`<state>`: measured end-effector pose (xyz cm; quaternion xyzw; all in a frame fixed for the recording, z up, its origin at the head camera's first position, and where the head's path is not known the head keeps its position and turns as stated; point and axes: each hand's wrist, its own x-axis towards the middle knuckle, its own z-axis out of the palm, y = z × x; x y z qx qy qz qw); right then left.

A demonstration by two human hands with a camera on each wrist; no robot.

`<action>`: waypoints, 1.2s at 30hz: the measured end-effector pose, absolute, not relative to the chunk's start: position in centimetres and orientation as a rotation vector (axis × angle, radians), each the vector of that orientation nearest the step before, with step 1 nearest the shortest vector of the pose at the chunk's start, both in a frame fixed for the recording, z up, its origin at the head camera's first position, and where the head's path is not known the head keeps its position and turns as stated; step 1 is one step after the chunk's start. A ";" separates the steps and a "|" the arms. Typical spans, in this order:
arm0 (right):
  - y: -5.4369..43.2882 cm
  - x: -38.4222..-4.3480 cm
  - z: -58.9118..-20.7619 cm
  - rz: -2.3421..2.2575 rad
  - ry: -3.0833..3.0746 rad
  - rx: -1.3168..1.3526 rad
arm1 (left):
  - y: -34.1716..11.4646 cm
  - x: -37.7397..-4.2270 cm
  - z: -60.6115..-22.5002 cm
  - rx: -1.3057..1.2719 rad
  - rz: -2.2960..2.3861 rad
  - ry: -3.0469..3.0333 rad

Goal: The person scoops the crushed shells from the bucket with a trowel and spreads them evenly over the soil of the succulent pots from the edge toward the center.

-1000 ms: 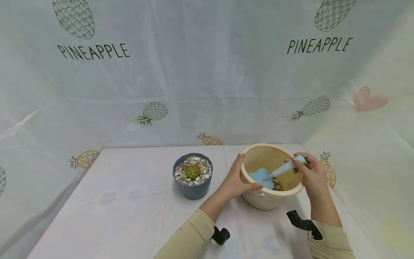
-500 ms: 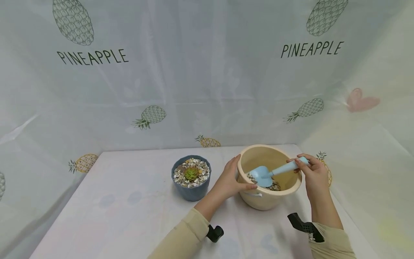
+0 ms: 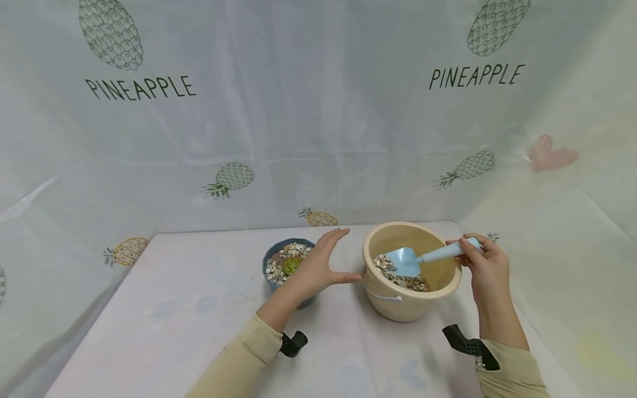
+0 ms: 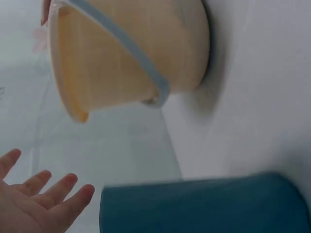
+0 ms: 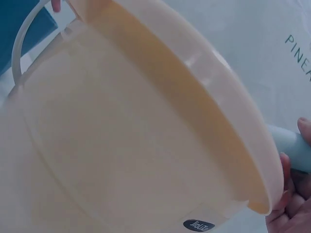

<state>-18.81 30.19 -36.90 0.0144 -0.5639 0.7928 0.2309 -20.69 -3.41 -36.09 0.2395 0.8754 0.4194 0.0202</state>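
My right hand grips the light blue handle of a small garden trowel, whose blade sits inside a cream bucket among mixed pebbles. In the right wrist view, fingers wrap the handle just beyond the bucket rim. Apart from the bucket's left side, my left hand has its fingers and thumb spread and holds nothing. It overlaps a blue flower pot in the head view, hiding part of it. A green succulent stands in that pot, ringed by white and tan pebbles.
A pale cloth covers the table, and a pineapple-print sheet hangs behind and at both sides. The bucket's white wire handle hangs down along its outer wall.
My left hand has let go of the bucket rim and moved left, in front of the pot. The trowel blade has risen slightly, showing more pebbles in the bucket.
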 end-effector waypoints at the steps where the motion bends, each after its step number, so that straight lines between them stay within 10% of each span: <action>1: 30.2 -18.7 -36.8 2.193 -1.536 0.035 | -4.1 -20.5 -35.9 0.738 1.297 2.721; 36: 32.2 -15.5 -38.0 2.326 -1.447 0.230 | -21.5 -26.6 -42.0 0.744 1.495 1.990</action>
